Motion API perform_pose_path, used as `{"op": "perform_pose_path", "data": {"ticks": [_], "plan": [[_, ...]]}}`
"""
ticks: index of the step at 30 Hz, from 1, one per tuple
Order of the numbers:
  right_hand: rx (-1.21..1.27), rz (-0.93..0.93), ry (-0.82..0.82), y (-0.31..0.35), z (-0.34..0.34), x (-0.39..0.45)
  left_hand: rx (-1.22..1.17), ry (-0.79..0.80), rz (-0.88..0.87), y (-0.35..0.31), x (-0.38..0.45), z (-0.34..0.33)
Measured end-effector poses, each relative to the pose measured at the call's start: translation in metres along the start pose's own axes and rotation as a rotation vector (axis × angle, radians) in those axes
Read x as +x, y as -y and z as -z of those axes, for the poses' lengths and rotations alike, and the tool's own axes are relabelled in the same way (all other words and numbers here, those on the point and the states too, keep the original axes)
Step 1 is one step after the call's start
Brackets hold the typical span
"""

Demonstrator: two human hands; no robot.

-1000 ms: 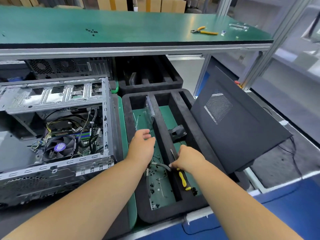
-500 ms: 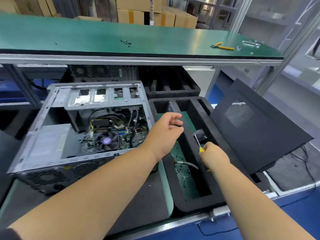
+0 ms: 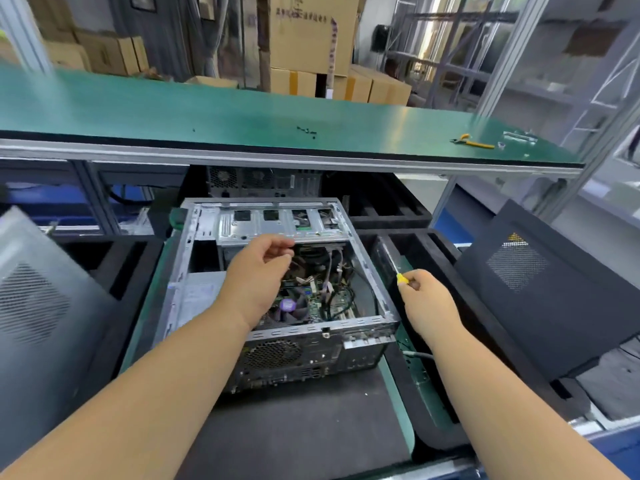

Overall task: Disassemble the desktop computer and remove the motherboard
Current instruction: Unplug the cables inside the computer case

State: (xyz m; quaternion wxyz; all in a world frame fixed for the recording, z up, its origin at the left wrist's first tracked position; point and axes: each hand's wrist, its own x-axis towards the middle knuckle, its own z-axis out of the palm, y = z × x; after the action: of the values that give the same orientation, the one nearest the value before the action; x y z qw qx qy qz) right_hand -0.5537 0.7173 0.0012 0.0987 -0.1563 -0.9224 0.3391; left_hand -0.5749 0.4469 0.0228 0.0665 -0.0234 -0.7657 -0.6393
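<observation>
An open desktop computer case (image 3: 194, 271) lies on its side on the mat, side panel off. Inside I see the motherboard (image 3: 320, 306) with a CPU fan (image 3: 289, 308) and several cables (image 3: 332, 271). My left hand (image 3: 258, 271) hovers over the case interior with loosely curled fingers, holding nothing visible. My right hand (image 3: 427, 303) is just right of the case's edge and grips a screwdriver (image 3: 398, 271) with a yellow handle, its shaft pointing up and away.
A black foam tray (image 3: 436, 427) lies right of the case. A dark side panel (image 3: 540, 292) leans at the right, another panel (image 3: 38, 306) at the left. The green shelf (image 3: 242, 112) above carries yellow pliers (image 3: 472, 142) and loose screws (image 3: 308, 131).
The view swung left from the foam tray to the case. My right hand picked up the screwdriver from the tray and brought it beside the case. My left hand moved over the case interior.
</observation>
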Motion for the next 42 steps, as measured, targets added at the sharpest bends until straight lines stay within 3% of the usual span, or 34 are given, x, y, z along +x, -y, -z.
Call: {"op": "perform_pose_path", "data": {"ticks": [3, 5, 8, 10, 17, 21, 42], "plan": [[0.052, 0.071, -0.072, 0.015, -0.012, -0.008, 0.176, -0.019, -0.047, 0.015, -0.002, 0.032], [0.122, 0.167, -0.105, 0.029, -0.024, -0.014, 0.415, -0.033, -0.100, 0.025, -0.004, 0.056], [0.243, 0.208, -0.096, 0.051, -0.045, -0.022, 0.775, -0.047, -0.128, 0.037, -0.006, 0.088], [0.261, 0.211, -0.085, 0.064, -0.060, -0.026, 0.877, -0.029, -0.128, 0.043, -0.008, 0.102], [0.185, 0.200, -0.032, 0.088, -0.095, -0.033, 0.889, 0.057, -0.213, 0.066, -0.013, 0.111], [-0.038, 0.177, -0.029, 0.090, -0.103, -0.034, 0.927, 0.060, -0.251, 0.072, -0.014, 0.109], [-0.334, 0.114, 0.139, 0.089, -0.107, -0.024, 0.867, 0.078, -0.177, 0.070, -0.016, 0.111]]}}
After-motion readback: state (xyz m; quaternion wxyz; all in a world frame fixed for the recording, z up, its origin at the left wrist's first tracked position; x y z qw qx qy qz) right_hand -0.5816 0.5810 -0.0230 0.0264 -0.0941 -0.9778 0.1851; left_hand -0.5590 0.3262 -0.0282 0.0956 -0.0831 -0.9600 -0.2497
